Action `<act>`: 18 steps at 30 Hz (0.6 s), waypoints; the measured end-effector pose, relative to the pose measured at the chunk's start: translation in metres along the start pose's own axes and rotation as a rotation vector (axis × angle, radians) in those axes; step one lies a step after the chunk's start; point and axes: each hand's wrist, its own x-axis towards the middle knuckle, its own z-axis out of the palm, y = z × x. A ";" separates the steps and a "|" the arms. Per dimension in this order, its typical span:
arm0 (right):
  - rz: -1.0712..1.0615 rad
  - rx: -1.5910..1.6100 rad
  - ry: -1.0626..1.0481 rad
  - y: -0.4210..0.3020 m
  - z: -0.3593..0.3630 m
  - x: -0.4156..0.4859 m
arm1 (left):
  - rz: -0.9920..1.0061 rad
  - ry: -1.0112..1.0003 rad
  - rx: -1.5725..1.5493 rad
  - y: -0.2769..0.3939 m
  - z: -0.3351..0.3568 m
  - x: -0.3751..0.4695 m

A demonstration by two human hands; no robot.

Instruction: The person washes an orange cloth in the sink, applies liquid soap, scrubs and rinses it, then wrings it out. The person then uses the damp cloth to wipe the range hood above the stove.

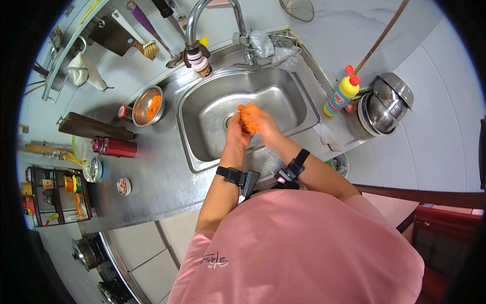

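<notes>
Over the stainless steel sink (197,133), an orange cloth or sponge-like bundle (248,116) is between my two hands. My left hand (236,132) grips it from the left, near the drain. My right hand (267,127), blurred, lies against its right side; its fingers are partly hidden. The bundle's exact kind cannot be told. A steel bowl (159,118) with shredded orange food, likely carrot, (153,107) stands on the counter left of the sink.
The chrome faucet (193,26) arches above the sink's back edge. A yellow bottle (347,89) and stacked bowls (387,108) stand to the right. Leftward are a red flask (119,147), a dark board (93,127) and a small dish (123,186). A cleaver (112,36) hangs at the wall.
</notes>
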 end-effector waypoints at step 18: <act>-0.161 -0.731 0.661 0.027 -0.003 0.000 | -0.161 -0.017 0.365 -0.022 -0.013 0.002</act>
